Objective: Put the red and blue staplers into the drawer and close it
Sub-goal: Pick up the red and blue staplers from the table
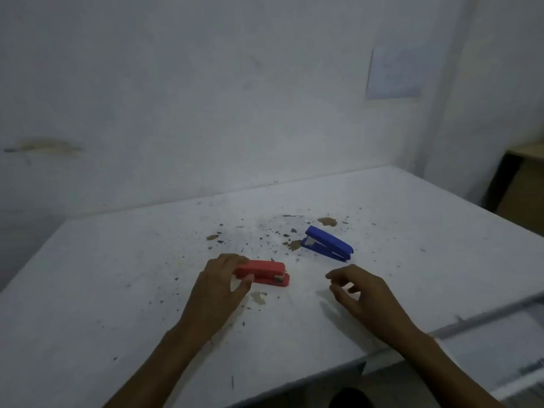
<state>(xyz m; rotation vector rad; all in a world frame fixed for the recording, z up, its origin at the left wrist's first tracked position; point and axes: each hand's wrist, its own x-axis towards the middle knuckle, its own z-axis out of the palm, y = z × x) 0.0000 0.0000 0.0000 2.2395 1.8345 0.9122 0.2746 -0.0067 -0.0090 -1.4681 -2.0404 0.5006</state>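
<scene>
A red stapler [266,272] lies on the white table [117,290] near the middle. My left hand [220,287] wraps its left end, fingers over the top and thumb against the near side. A blue stapler [328,243] lies farther back and to the right, untouched. My right hand [362,293] hovers just in front of the blue stapler, fingers curled and apart, holding nothing. The pulled-out drawer [500,348] shows at the table's front right edge, blurred.
The tabletop is speckled with dark chips and brown stains [259,297] around the staplers. A white wall [206,113] stands right behind the table. A dark-framed piece of furniture [512,178] sits at the far right.
</scene>
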